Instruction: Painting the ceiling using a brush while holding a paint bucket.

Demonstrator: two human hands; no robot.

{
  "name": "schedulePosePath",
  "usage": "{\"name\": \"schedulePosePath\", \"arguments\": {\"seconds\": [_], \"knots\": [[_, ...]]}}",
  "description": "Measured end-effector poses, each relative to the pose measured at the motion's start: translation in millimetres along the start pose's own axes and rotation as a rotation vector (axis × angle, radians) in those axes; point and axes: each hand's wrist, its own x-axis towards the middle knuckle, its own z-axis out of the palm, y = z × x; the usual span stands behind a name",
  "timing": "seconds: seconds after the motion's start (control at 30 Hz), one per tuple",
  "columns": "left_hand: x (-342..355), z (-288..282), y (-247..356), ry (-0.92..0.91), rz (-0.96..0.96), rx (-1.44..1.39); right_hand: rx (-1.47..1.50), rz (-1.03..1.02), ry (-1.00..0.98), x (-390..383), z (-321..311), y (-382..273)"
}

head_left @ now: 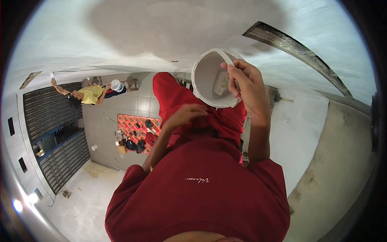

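Through my remote feed, I saw the right hand [246, 82] pinching the handle [222, 55] of the white bucket [206, 74] — held over the red trousers' [173, 92] right leg — while the left hand [186, 115] hovered nearby, fingers loosely extended.

Dark red T-shirt [193, 209], short loose sleeves [269, 173], white lettering [197, 180] (small, cursive); brighter red trousers [171, 94].

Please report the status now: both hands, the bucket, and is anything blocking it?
Right hand closed on bucket handle. Left hand looks empty, by red trousers. Bucket mouth uncovered. No blockage seen; person in yellow apart, at left.
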Motion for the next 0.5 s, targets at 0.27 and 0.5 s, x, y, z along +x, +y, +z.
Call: {"name": "schedulePosePath", "arguments": {"seconds": [0.27,0.5], "knots": [[38,-58,56,0.698,-0.428,-0.247,0.037,0.052,-0.068,-5,6,1],[65,-45,67,0.678,-0.363,-0.437,0.004,-0.026,-0.101,-9,15,28]]}}
